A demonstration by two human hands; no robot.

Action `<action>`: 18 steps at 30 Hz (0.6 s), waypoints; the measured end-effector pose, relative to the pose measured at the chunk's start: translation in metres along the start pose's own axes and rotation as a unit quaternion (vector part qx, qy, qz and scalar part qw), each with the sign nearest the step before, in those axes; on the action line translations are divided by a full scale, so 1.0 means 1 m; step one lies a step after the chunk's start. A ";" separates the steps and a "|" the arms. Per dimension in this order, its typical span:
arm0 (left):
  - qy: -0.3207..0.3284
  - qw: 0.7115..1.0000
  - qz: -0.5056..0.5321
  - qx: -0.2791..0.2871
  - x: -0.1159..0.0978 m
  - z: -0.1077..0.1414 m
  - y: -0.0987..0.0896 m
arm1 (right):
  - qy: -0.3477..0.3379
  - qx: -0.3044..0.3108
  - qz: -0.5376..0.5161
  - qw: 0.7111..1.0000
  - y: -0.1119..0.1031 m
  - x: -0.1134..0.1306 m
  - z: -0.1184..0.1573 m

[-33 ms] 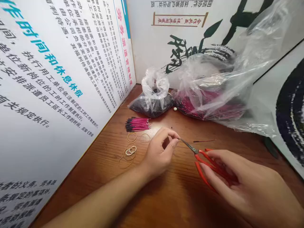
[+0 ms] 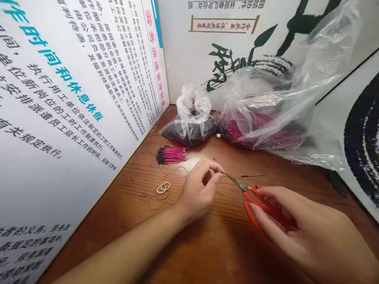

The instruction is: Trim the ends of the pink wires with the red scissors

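Right hand (image 2: 304, 232) clenches red-handled pliers (image 2: 263, 207) (tips just beside the left hand (image 2: 199, 191), pinching something tiny)

plastic bags (image 2: 260, 126) stand beyond the hands (image 2: 198, 191) (rubber bands (image 2: 161, 188) to the left)

tool (image 2: 251, 195): red plastic, metal tip | tabletop (image 2: 207, 252): glossy wood

White display boards (image 2: 74, 98) with Chinese text, wooden tabletop (image 2: 213, 252)
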State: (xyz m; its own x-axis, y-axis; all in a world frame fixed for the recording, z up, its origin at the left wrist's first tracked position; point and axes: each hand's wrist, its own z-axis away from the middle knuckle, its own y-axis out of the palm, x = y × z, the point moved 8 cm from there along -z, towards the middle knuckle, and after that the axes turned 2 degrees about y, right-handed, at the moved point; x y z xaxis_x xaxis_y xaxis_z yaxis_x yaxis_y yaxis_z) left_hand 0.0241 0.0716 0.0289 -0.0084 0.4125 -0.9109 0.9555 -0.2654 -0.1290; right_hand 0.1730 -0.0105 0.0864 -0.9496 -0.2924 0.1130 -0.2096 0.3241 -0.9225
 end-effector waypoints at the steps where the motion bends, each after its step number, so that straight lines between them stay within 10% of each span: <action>1: 0.001 1.000 -0.001 -0.001 0.000 -0.001 0.000 | 0.004 -0.002 -0.003 1.000 0.000 0.002 -0.001; 18: 0.014 1.000 -0.001 -0.005 -0.003 -0.001 0.001 | 0.018 0.029 -0.033 0.999 0.010 -0.004 0.006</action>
State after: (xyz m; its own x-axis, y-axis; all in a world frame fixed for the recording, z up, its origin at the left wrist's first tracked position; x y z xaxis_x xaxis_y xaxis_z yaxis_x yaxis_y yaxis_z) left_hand 0.0251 0.0712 0.0320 -0.0017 0.4377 -0.8991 0.9581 -0.2567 -0.1268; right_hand 0.1762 -0.0114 0.0745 -0.9418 -0.2791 0.1872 -0.2601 0.2523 -0.9320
